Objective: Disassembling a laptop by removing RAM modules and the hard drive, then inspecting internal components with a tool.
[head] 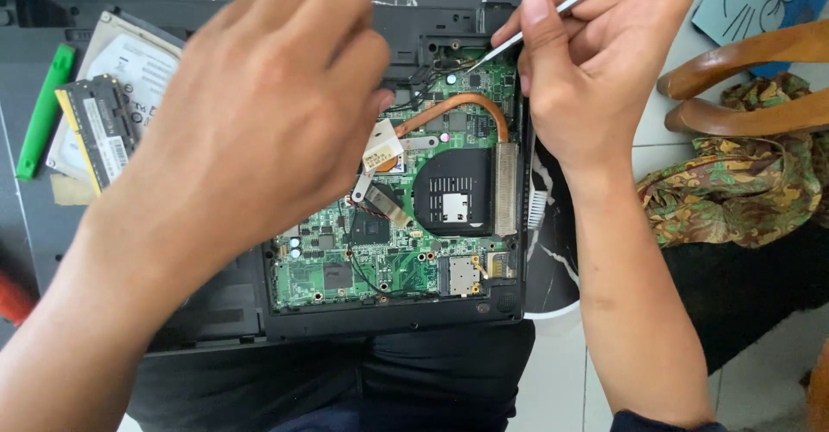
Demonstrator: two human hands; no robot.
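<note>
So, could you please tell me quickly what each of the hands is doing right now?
Left hand: resting on the opened laptop, holding nothing visible.
Right hand: closed on a thin metal tool.

Count from my seat: one opened black laptop base (380, 315) with one green motherboard (345, 268), one curved copper heat pipe (466, 104), one round black fan (453, 192). One thin silver metal pick (561, 5) in my right hand (587, 69). One silver hard drive (129, 61), one green memory stick (97, 130), one green plastic pry tool (43, 108).
</note>
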